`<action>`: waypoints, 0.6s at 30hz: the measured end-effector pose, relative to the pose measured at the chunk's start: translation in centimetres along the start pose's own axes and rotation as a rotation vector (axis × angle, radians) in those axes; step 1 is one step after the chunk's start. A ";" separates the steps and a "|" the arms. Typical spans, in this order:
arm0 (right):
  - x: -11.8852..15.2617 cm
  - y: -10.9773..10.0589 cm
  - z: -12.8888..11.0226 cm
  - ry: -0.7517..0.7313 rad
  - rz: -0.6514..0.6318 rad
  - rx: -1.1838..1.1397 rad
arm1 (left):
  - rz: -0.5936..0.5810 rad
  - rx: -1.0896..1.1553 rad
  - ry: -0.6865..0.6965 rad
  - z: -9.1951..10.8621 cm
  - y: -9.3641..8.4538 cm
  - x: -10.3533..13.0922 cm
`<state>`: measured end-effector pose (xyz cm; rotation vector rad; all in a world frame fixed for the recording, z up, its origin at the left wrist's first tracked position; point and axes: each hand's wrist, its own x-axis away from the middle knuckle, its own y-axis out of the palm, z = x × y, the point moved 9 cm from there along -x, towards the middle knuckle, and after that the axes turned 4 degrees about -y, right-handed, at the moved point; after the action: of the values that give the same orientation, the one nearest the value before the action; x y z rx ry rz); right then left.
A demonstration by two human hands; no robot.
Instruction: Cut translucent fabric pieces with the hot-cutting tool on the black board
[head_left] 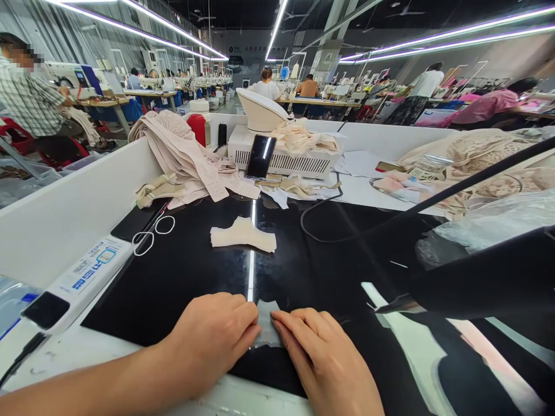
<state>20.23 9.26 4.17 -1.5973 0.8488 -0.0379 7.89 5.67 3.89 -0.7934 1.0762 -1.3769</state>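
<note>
A small grey fabric piece lies at the front of the black glossy work surface, between my two hands. My left hand is closed, its thumb and curled fingers at the piece's left edge. With thumb and fingertips pressed together, my right hand pinches the right edge. The ends of the piece are partly hidden under my fingers. Farther back on the surface sits a cream, T-shaped stack of cut fabric, touched by neither hand.
Pale cut pieces lie at right, beneath a dark blurred machine part. A black cable loops behind. At left are a white power strip-like box and a dark phone. Beige fabric strips heap at the back, beside a propped phone.
</note>
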 end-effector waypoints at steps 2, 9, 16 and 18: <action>0.0 0.0 0.0 0.002 -0.001 -0.003 | -0.001 -0.001 -0.001 0.0 0.0 0.0; -0.2 -0.2 -0.2 -0.002 0.018 -0.008 | 0.122 -0.062 0.086 0.9 -1.5 -0.1; 0.0 0.1 -0.1 -0.007 -0.009 0.005 | 0.191 -0.058 0.353 4.0 -1.3 0.6; 0.0 0.2 -0.1 -0.019 -0.015 0.009 | 0.194 -0.048 0.365 4.3 -1.0 0.7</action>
<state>20.09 9.15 4.05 -1.5938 0.8208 -0.0368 11.40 4.22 6.18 -0.4647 1.4343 -1.3619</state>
